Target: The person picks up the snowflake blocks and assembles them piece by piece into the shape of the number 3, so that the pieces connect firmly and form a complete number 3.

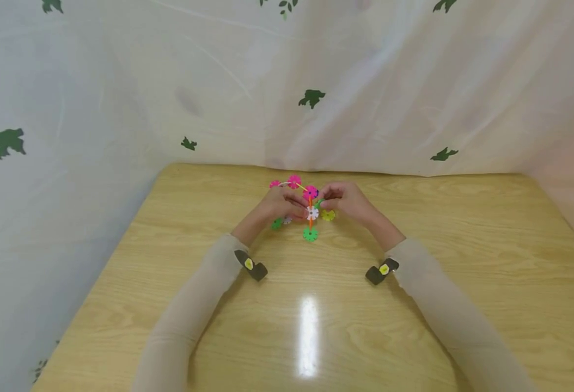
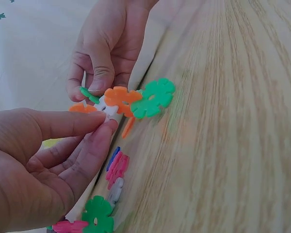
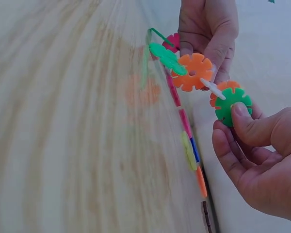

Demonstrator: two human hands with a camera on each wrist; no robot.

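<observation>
Both hands meet over the far part of the table around joined, notched flower-shaped plastic discs. My left hand [image 1: 281, 204] pinches a white disc [image 2: 110, 110] between thumb and fingertips. Slotted to that white disc is an orange disc [image 3: 194, 72], which carries a green disc [image 1: 310, 234] at its outer end. My right hand [image 1: 348, 202] pinches another green disc [image 3: 233, 108], the thumb lying on its face. This green disc overlaps the white disc's edge and a second orange disc [image 2: 82, 108] partly hidden behind it.
More discs lie on the wooden table [image 1: 311, 277] around the hands: pink discs [image 1: 294, 181], a yellow disc [image 1: 328, 215] and a green disc [image 1: 276, 222]. A pale curtain [image 1: 238, 109] with green leaf shapes hangs behind the table's far edge. Each sleeve bears a dark wrist strap.
</observation>
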